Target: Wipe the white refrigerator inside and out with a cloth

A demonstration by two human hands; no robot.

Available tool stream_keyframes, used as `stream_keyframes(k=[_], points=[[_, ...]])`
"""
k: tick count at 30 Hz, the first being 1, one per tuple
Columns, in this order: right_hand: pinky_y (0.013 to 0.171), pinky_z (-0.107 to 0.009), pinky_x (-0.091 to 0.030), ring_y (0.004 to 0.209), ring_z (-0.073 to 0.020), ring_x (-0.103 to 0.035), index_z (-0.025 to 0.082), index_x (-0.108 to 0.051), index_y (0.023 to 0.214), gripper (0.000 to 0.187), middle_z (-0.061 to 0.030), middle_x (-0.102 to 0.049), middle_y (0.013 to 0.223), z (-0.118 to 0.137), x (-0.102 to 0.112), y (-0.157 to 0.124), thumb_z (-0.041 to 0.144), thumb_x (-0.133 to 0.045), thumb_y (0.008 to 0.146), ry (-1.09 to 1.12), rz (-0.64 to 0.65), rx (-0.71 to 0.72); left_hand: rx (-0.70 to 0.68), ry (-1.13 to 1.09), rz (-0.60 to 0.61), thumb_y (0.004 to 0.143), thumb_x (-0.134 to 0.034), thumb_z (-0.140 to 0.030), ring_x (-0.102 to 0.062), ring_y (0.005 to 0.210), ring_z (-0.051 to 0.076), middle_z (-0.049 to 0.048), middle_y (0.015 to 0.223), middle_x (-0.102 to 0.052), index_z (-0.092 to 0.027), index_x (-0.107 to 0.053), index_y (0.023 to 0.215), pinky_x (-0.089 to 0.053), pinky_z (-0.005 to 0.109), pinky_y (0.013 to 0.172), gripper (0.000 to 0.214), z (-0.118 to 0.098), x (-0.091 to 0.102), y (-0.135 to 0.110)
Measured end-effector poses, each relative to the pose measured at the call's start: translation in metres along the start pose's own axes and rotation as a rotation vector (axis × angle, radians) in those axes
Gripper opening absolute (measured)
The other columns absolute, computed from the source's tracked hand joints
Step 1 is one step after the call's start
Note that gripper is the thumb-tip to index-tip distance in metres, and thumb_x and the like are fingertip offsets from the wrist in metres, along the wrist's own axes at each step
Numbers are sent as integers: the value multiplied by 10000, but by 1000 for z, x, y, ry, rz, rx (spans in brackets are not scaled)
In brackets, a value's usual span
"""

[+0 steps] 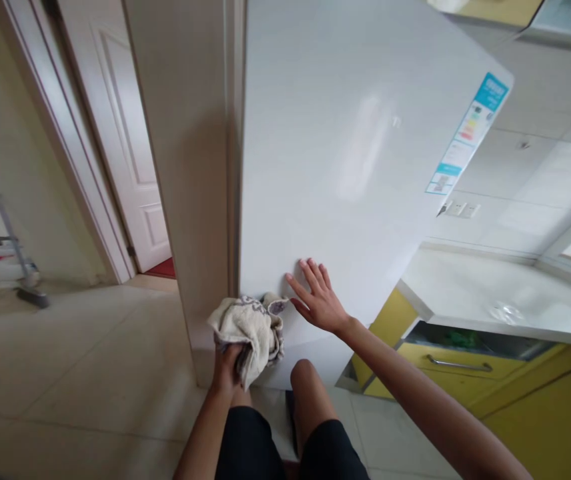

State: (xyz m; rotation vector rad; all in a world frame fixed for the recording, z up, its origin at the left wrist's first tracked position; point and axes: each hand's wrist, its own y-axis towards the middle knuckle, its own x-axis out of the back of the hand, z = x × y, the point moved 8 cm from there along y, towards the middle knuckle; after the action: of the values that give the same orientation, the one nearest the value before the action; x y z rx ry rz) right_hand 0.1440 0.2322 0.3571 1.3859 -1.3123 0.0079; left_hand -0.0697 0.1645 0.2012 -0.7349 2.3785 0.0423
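A large white fridge (325, 120) stands right in front of me, its smooth glossy face filling the middle of the view. My right hand (321, 301) lies against its lower part, palm toward the surface and fingers stretched out. In my left hand (228, 365) is a bunched cloth (253, 333), off-white with a dark pattern. The cloth is at the fridge's lower left edge, partly covering my left fingers. A blue and white energy label (465, 137) sticks along the fridge's right edge.
To the left are a beige wall end (190, 167), a white door (120, 120) and a mop-like floor tool (20, 260). On the right, a white counter (495, 287) tops yellow cabinets (455, 360) with a metal handle. Wall sockets (460, 209) sit above the counter.
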Motion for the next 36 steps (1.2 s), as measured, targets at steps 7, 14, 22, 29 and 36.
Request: stream_keyframes(k=[7,14,22,29,36], points=[[1301,-665,-353,1652,-404,-282,268,-328,1692,746,-206,-249,1778,-20,-41,26,246,-626,1009,-31,93,28,-192,116,27,488,-882,-403,-752,1039,236,31,1048,-792,-243,-672,1022,-596,321,953,596,-18,-50,48],[1317,-645,-317,1624,-347,-374,227,-476,1606,629,-186,-356,1744,-43,-66,38,147,-584,992,-108,83,69,-305,233,3,528,-866,-429,-747,1100,273,95,1168,-793,-222,-676,1097,-561,393,1050,635,-8,-73,75],[1305,-580,-362,1606,-308,-413,212,-504,1580,573,-173,-402,1722,-70,-78,39,124,-542,1015,-86,80,144,-347,269,33,559,-875,-414,-747,1116,303,97,1155,-798,-215,-683,1052,-557,438,1072,566,-6,-109,82],[1305,-559,-368,1610,-295,-406,216,-465,1612,574,-163,-409,1719,-75,-84,39,209,-537,1043,-30,80,171,-368,315,6,560,-901,-309,-744,1158,300,82,1188,-809,-227,-704,1089,-546,427,1098,571,-5,-130,85],[1324,-565,-354,1635,-292,-358,210,-445,1626,594,-157,-368,1739,-75,-87,43,160,-497,1037,17,145,158,-374,313,-30,594,-863,-314,-750,1129,284,91,1171,-806,-209,-708,1099,-551,420,1079,539,0,-133,87]])
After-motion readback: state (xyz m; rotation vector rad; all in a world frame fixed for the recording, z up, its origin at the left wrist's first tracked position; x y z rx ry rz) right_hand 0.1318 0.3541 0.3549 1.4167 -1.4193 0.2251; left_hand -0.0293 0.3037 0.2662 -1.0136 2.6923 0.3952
